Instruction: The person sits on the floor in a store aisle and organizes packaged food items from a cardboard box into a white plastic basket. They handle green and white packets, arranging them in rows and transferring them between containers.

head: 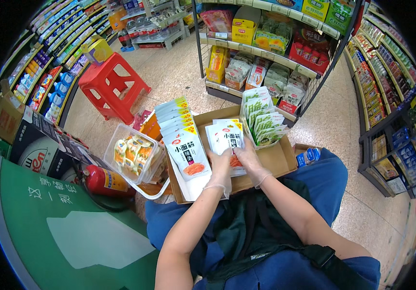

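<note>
Both my hands wear clear plastic gloves. My left hand (219, 168) grips the left edge of a small stack of white snack pouches (226, 139), and my right hand (250, 159) holds the right edge. The stack is above a shallow cardboard tray (273, 163) at my lap. Along the tray's left side, a white display box (193, 188) holds a row of overlapping pouches (189, 152) of the same design. At the tray's far right stands a box of green-and-white snack pouches (260, 116).
Left of the tray is a clear plastic tub (135, 154) of packaged snacks, beside a red fire extinguisher (108, 181). Farther off are a red plastic stool (111, 81) bearing a yellow box (97, 49), and a wire display shelf (262, 50) of snacks. A green panel (66, 203) stands close on the left.
</note>
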Demonstrator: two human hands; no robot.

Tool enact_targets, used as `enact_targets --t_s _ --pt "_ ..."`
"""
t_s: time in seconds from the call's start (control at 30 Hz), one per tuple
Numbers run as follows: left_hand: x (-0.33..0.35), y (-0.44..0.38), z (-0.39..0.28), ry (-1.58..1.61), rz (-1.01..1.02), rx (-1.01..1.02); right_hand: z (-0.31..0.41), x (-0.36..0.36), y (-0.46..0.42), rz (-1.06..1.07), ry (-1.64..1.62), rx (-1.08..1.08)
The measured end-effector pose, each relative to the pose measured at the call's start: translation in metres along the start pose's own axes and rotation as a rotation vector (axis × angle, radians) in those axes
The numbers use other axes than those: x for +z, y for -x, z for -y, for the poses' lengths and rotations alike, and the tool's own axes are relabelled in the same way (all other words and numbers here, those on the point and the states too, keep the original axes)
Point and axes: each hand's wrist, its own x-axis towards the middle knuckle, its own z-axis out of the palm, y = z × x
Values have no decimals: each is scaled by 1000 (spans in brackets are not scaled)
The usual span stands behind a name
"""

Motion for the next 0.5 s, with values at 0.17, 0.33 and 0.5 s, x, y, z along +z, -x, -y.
enact_targets --t_s 0.17,0.33,0.5 --pt "-7 -30 26 -225 22 -25 5 -1 -14 93 -411 324" --pt "-3 -8 10 -135 56 38 19 -9 -4 276 -539 274" --pt "-10 -1 -7 -324 63 251 40 2 11 146 -500 -23"
